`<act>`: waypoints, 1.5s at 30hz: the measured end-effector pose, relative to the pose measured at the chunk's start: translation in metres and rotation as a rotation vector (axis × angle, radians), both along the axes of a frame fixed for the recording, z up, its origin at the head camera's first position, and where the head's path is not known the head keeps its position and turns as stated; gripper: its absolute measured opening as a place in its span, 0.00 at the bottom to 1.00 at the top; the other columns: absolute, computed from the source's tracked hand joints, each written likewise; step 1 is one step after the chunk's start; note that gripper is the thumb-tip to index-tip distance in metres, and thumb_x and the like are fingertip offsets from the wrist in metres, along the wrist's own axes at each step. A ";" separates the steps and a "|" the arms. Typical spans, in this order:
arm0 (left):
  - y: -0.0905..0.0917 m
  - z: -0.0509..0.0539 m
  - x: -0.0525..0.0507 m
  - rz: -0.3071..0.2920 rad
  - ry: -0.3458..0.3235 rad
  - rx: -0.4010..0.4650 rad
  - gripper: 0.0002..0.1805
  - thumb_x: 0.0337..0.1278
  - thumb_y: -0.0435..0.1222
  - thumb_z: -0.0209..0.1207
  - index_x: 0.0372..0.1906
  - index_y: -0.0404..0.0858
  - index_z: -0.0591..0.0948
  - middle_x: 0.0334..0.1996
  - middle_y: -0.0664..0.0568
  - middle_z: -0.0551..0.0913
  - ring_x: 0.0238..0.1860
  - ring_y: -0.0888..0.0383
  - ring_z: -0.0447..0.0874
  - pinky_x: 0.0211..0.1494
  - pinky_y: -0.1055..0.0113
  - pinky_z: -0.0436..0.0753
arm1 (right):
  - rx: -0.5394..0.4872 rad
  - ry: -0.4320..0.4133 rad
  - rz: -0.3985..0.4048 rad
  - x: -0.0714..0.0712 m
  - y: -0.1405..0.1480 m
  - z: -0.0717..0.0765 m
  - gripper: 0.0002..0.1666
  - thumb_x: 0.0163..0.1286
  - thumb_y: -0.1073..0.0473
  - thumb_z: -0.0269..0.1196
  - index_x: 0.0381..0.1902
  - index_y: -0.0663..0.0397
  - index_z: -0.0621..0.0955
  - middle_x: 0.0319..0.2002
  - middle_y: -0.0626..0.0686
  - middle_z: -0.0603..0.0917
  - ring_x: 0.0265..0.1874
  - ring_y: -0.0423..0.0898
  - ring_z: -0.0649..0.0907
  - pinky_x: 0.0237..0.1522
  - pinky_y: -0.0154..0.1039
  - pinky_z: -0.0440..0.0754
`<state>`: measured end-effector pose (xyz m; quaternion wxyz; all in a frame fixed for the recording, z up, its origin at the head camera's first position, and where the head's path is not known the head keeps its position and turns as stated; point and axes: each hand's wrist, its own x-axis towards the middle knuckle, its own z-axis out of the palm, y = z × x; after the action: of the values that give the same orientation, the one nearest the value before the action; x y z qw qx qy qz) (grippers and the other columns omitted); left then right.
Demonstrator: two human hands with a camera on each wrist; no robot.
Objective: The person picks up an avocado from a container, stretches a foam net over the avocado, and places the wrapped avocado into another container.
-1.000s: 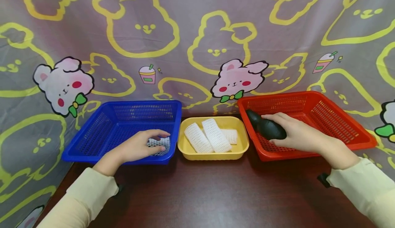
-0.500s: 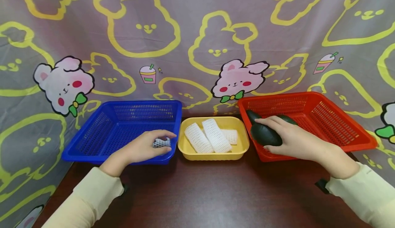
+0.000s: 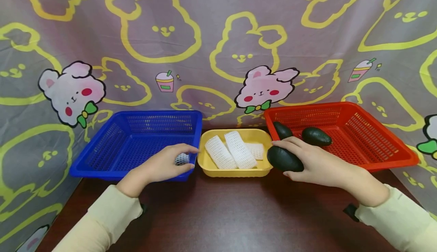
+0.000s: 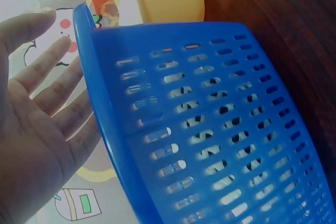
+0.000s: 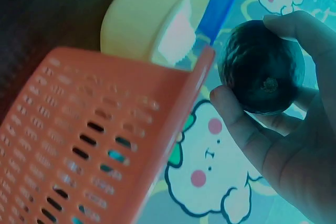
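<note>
In the head view my right hand (image 3: 308,161) grips a dark green avocado (image 3: 285,158) over the front left rim of the red basket (image 3: 341,165). The right wrist view shows the avocado (image 5: 262,69) pinched between thumb and fingers, its stem end towards the camera. Two other avocados lie in the red basket, one (image 3: 282,130) at the left wall and one (image 3: 316,136) further in. My left hand (image 3: 167,163) hovers over the right side of the blue basket (image 3: 112,174), fingers loosely spread. Beneath it, partly hidden, lies a thing in white foam netting (image 3: 182,159).
Between the baskets stands a yellow tray (image 3: 235,173) with several white foam net sleeves (image 3: 239,149). All three containers stand on a dark brown table (image 3: 235,210), against a patterned cloth (image 3: 205,24) that hangs behind.
My right hand has lifted the avocado and carried it left and towards me, out past the basket's rim. My left hand has drifted slightly right over the blue basket.
</note>
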<state>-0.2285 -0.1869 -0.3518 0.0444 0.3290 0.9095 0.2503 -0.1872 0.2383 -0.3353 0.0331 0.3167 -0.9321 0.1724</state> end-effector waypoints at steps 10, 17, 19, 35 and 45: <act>0.013 -0.001 0.003 0.005 0.072 0.000 0.25 0.65 0.36 0.66 0.66 0.39 0.79 0.64 0.46 0.79 0.67 0.45 0.74 0.69 0.46 0.71 | -0.007 -0.036 0.068 0.009 -0.017 -0.011 0.45 0.59 0.50 0.77 0.72 0.42 0.72 0.61 0.47 0.74 0.51 0.46 0.81 0.50 0.48 0.84; 0.020 -0.002 0.003 0.026 0.111 0.006 0.28 0.65 0.36 0.66 0.69 0.39 0.77 0.66 0.45 0.78 0.68 0.45 0.73 0.69 0.47 0.71 | 0.008 -0.039 0.097 0.016 -0.028 -0.018 0.44 0.60 0.49 0.76 0.72 0.43 0.72 0.62 0.49 0.74 0.48 0.47 0.81 0.48 0.48 0.85; 0.023 -0.002 0.003 0.028 0.133 0.008 0.28 0.65 0.36 0.66 0.69 0.39 0.77 0.65 0.45 0.78 0.67 0.46 0.74 0.68 0.47 0.72 | 0.007 -0.035 0.117 0.017 -0.030 -0.020 0.44 0.60 0.49 0.76 0.72 0.45 0.72 0.62 0.51 0.74 0.48 0.47 0.81 0.48 0.49 0.85; 0.055 -0.011 0.009 0.022 0.193 -0.047 0.27 0.63 0.36 0.67 0.67 0.39 0.78 0.62 0.43 0.80 0.64 0.45 0.77 0.67 0.48 0.74 | -0.023 -0.203 0.214 0.023 -0.048 -0.056 0.43 0.64 0.49 0.74 0.74 0.44 0.70 0.65 0.48 0.72 0.45 0.39 0.80 0.47 0.39 0.83; 0.077 -0.018 0.012 -0.013 0.207 -0.021 0.24 0.65 0.37 0.66 0.65 0.40 0.79 0.60 0.47 0.82 0.63 0.48 0.78 0.66 0.51 0.75 | -0.023 -0.218 0.280 0.024 -0.058 -0.073 0.42 0.63 0.50 0.74 0.72 0.42 0.70 0.61 0.46 0.74 0.46 0.39 0.80 0.47 0.40 0.83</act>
<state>-0.2164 -0.1095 -0.3700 -0.0448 0.3585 0.9097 0.2049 -0.1628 0.1804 -0.4085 -0.0890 0.4226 -0.8749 0.2193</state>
